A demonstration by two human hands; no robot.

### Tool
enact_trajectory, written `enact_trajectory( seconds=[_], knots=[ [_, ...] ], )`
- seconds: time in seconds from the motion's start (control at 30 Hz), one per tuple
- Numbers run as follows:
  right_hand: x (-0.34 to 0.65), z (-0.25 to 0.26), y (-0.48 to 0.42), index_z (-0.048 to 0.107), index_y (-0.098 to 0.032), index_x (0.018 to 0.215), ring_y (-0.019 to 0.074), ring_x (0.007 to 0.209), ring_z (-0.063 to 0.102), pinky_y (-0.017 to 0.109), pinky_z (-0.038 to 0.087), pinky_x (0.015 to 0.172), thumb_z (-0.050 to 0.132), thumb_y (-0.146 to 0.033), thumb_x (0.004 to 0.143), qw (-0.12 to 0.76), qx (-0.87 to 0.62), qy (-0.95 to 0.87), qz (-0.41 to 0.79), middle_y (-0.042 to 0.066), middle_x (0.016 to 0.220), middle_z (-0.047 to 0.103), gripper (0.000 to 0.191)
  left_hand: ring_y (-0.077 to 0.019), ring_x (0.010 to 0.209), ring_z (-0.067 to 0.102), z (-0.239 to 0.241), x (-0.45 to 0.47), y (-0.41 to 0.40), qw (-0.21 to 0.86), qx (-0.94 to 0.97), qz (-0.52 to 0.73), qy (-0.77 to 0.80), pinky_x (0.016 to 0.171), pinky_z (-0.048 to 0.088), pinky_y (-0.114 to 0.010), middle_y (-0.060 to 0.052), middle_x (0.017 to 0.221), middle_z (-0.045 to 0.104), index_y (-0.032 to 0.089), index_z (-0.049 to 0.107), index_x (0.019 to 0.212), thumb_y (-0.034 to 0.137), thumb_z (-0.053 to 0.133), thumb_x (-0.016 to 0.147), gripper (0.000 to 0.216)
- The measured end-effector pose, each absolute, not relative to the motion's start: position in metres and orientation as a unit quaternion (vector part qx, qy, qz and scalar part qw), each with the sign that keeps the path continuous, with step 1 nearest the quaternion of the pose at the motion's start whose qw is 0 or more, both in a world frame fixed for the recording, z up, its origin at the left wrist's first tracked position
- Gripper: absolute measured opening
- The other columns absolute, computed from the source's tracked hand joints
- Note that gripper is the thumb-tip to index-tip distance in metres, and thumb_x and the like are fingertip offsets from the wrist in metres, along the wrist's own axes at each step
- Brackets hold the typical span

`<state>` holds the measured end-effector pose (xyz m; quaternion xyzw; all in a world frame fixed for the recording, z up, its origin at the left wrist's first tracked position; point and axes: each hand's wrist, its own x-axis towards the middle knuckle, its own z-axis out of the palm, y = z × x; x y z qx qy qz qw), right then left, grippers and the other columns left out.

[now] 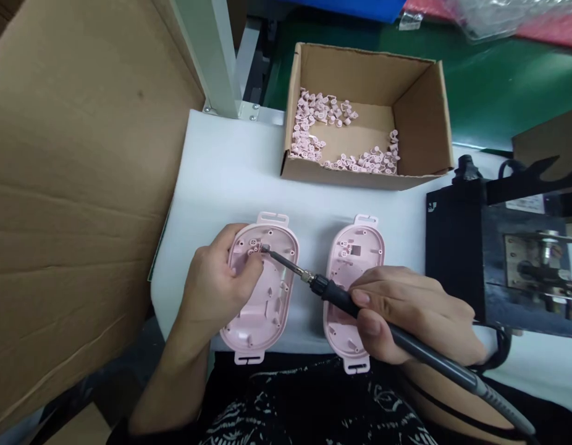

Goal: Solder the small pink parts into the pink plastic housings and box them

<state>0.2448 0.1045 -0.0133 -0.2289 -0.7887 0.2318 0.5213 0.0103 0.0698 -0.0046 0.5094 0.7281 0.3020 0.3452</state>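
Note:
My left hand grips the left edge of a pink plastic housing, its thumb reaching inside near small round pink parts. In my right hand is a soldering iron with a black handle. Its tip touches or hovers just over the small square opening near the housing's upper end, close to my left thumb; contact is hard to tell. A second pink housing lies to the right, open side up, partly covered by my right hand and the iron. Small round pink parts also sit in its upper left.
Beyond the housings stands an open cardboard box with many small pink parts. A black machine with metal fittings is at the right. Tall cardboard walls the left side, beside a metal post. The iron's cable runs to the lower right.

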Motion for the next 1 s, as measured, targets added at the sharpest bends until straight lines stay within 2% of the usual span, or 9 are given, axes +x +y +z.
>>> enact_trajectory(
  seconds=[0.13, 0.27, 0.5, 0.83, 1.0],
  knots=[
    [0.2433, -0.0129, 0.105, 0.068, -0.013, 0.087, 0.0137, 0.049, 0.063, 0.027, 0.058, 0.047, 0.063, -0.009, 0.087, 0.508, -0.241, -0.8, 0.209, 0.001, 0.062, 0.062, 0.006, -0.015, 0.061, 0.065, -0.0047, 0.0107, 0.0702, 0.346, 0.511, 0.297, 0.728, 0.057, 0.049, -0.027, 0.005, 0.075, 0.072, 0.024, 0.07, 0.106, 0.028, 0.065, 0.085, 0.022],
    [0.2437, -0.0107, 0.105, 0.066, -0.013, 0.087, 0.0143, 0.048, 0.063, 0.027, 0.058, 0.045, 0.064, -0.006, 0.084, 0.492, -0.239, -0.807, 0.225, -0.001, 0.06, 0.062, 0.008, -0.0159, 0.06, 0.065, -0.0046, 0.0108, 0.0713, 0.345, 0.511, 0.286, 0.734, 0.057, 0.049, -0.029, 0.004, 0.075, 0.073, 0.024, 0.07, 0.107, 0.029, 0.064, 0.085, 0.023],
    [0.2416, -0.0131, 0.1037, 0.066, -0.014, 0.088, 0.0139, 0.048, 0.063, 0.026, 0.057, 0.045, 0.065, -0.005, 0.082, 0.489, -0.251, -0.804, 0.228, -0.001, 0.059, 0.064, 0.01, -0.0193, 0.071, 0.071, -0.0038, 0.011, 0.0716, 0.346, 0.517, 0.277, 0.732, 0.061, 0.05, -0.031, 0.001, 0.086, 0.077, 0.023, 0.07, 0.108, 0.031, 0.063, 0.086, 0.024],
    [0.2378, -0.0096, 0.1051, 0.063, -0.015, 0.078, 0.0115, 0.048, 0.064, 0.022, 0.061, 0.05, 0.065, -0.005, 0.081, 0.5, -0.268, -0.79, 0.231, 0.0, 0.06, 0.065, 0.011, -0.0191, 0.071, 0.07, -0.0079, 0.0111, 0.0693, 0.338, 0.522, 0.283, 0.73, 0.062, 0.05, -0.031, 0.001, 0.085, 0.077, 0.023, 0.07, 0.109, 0.03, 0.062, 0.088, 0.023],
    [0.2379, -0.0087, 0.1056, 0.063, -0.016, 0.076, 0.0131, 0.048, 0.066, 0.023, 0.06, 0.049, 0.065, -0.005, 0.08, 0.495, -0.281, -0.788, 0.233, -0.001, 0.058, 0.064, 0.013, -0.0194, 0.075, 0.072, -0.0083, 0.0107, 0.0701, 0.34, 0.526, 0.283, 0.726, 0.064, 0.051, -0.032, 0.001, 0.088, 0.078, 0.024, 0.069, 0.11, 0.03, 0.063, 0.088, 0.024]
  ],
)
